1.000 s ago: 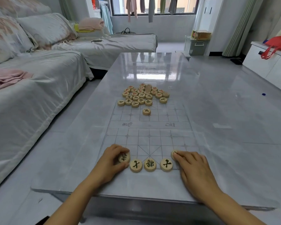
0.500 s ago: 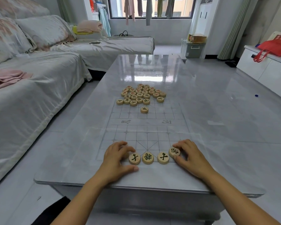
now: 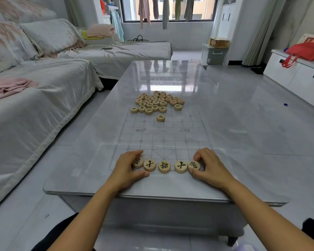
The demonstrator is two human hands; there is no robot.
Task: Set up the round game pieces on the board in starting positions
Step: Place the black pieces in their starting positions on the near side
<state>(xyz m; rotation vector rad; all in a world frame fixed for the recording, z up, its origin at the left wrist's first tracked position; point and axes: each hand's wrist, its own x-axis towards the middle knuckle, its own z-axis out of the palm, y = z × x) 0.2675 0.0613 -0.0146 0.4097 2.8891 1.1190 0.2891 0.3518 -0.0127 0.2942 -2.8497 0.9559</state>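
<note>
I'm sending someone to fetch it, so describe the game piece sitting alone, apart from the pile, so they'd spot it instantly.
On the grey coffee table lies a grid board with a pile of round wooden pieces at its far end. The lone piece sits just nearer than that pile. Unlike those, it touches no neighbour.

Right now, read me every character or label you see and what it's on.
"士": second piece and fourth piece from the left.
"將": middle piece.
"象": right end piece; left end piece, partly covered, seems alike.
Too blurred: far pile, board marks, yellow box.
</note>
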